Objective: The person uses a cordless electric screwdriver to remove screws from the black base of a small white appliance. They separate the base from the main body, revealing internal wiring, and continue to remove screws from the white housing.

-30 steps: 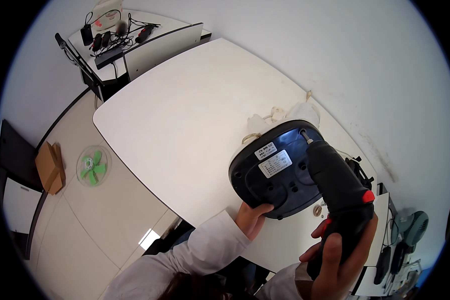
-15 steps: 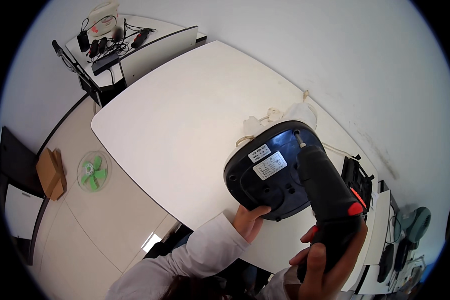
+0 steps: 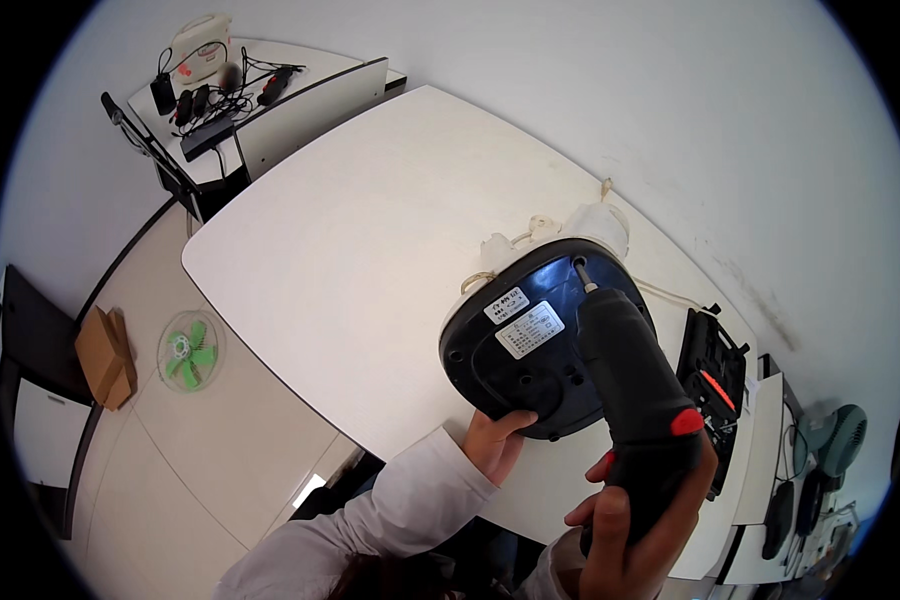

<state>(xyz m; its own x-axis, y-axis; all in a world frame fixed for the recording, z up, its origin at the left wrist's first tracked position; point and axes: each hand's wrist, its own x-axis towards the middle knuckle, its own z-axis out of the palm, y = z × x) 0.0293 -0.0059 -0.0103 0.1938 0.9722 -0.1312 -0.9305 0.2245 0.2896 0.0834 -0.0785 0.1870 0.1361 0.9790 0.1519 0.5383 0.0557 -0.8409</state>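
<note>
A black appliance base [image 3: 485, 370] is tipped up on the table, its underside facing me. Two white labels, several screw holes and small feet show on it. White plastic parts [image 3: 595, 228] and a cord stick out behind. My left hand [image 3: 495, 440] grips the base's lower edge, thumb on the underside. In my right hand [image 3: 620, 545] is a black cordless screwdriver [image 3: 630, 370] with red accents, fingers wrapped round its handle. Its bit points into the hole near the base's upper edge; whether it touches a screw in there cannot be made out.
On the white table [image 3: 340, 220], an open black tool case [image 3: 710, 370] lies at the right. A side desk [image 3: 270, 60] at the far left carries cables and tools. On the floor are green fan blades [image 3: 190, 355] and a cardboard box [image 3: 108, 355]. A grey-green fan [image 3: 835, 440] stands far right.
The base and the screwdriver have shifted slightly left in the picture, the screwdriver a little more. Its bit stays at the same hole, and both hands keep their hold.
</note>
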